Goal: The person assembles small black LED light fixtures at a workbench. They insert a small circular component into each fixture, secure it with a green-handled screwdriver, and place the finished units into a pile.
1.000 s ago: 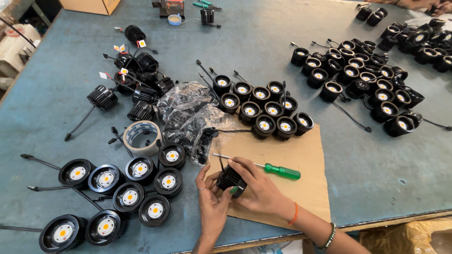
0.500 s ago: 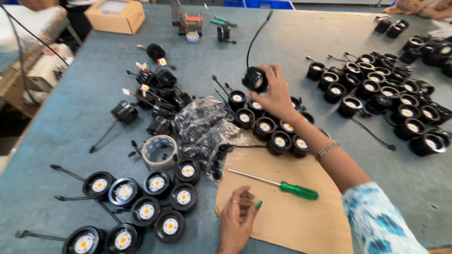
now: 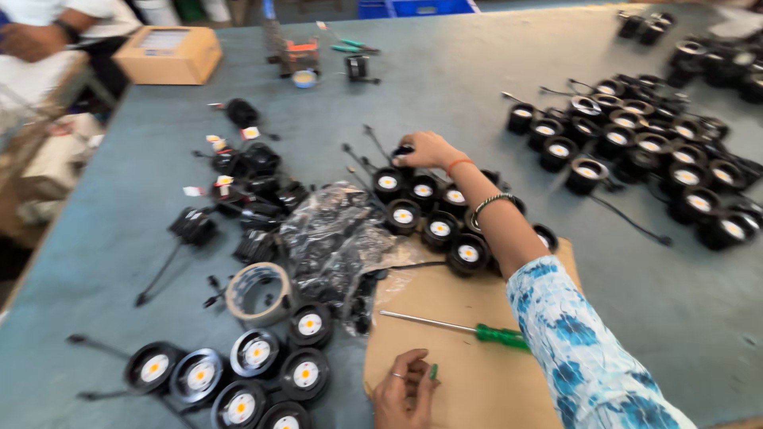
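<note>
Two hands busy: my right hand (image 3: 425, 148) grips a black downlight (image 3: 403, 151) beside the lamp cluster (image 3: 433, 214); my left hand (image 3: 404, 389), loosely curled, rests on cardboard (image 3: 469, 381) near the screwdriver (image 3: 457, 328), which lies crosswise, handle right.

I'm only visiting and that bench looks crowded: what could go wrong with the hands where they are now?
The right hand reaches across a packed cluster of lamps, so the forearm or its bracelet might knock one or snag a trailing wire. The screwdriver lies loose on the cardboard just beside the sleeve, which could roll it away. The left hand rests near the cardboard's edge.
</note>
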A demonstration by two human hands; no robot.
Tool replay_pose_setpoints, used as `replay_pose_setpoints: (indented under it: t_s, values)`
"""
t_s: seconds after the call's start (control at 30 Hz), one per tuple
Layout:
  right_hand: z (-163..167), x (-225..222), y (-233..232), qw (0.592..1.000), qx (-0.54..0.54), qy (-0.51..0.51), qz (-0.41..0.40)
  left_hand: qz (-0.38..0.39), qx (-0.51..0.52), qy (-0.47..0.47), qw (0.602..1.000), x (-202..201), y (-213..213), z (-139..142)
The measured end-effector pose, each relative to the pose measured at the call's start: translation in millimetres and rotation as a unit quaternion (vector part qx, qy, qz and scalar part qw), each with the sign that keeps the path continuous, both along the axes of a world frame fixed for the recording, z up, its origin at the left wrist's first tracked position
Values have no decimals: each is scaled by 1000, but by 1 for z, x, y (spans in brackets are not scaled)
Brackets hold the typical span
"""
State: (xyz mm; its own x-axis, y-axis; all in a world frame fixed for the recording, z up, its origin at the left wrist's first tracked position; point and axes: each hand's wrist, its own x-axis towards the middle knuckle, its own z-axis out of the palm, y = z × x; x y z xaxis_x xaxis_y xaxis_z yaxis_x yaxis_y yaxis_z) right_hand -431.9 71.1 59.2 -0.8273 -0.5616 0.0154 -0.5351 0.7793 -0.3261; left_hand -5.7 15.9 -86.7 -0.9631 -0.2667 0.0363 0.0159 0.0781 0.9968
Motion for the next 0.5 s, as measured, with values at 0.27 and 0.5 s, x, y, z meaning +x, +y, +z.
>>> replay_pose_setpoints:
  t_s: [0.27,0.5]
  values:
    - [47,-3,181,963,81,175,-190,6,-25,7,1000,0,2,1]
    - [-11,55,303,944,55,169,-280,10,-30,30,999,-1,6,17]
